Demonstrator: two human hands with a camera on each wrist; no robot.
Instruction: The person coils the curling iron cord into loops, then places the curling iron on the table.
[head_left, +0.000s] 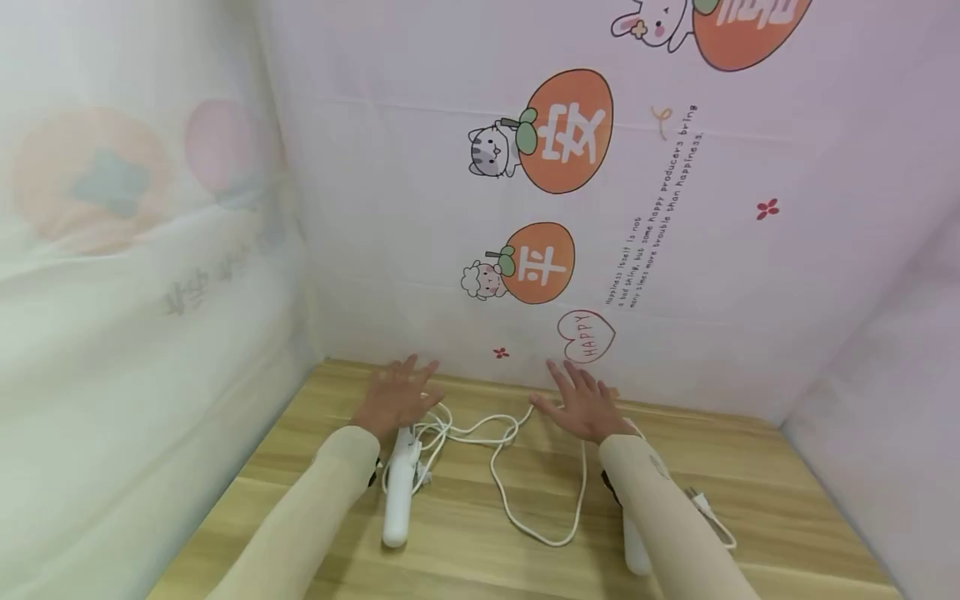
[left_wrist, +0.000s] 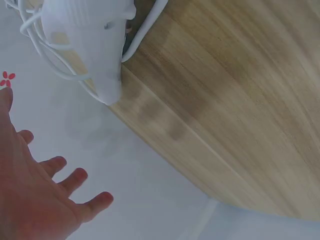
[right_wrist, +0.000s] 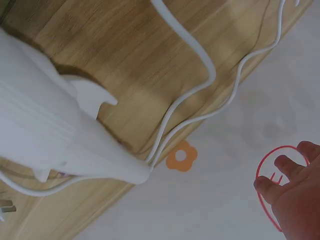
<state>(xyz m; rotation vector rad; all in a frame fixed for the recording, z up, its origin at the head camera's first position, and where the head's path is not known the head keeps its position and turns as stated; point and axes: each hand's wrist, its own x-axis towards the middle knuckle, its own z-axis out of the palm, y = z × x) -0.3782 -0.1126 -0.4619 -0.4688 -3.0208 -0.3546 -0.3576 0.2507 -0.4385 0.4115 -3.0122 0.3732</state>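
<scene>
My left hand is held out over the back left of the table, fingers spread, with nothing in its grasp. Just below its wrist lies a white, long, rounded corded appliance, its tapered end showing in the left wrist view. Also with fingers apart, my right hand reaches toward the back edge and holds nothing. A second white appliance lies under my right forearm, mostly hidden in the head view; the right wrist view shows its fin-like lever. Thin white cord loops between the two hands.
The wood-grain table meets a white printed cloth at the back, with cloth walls at left and right. A plug on a short stretch of cord lies right of my right forearm.
</scene>
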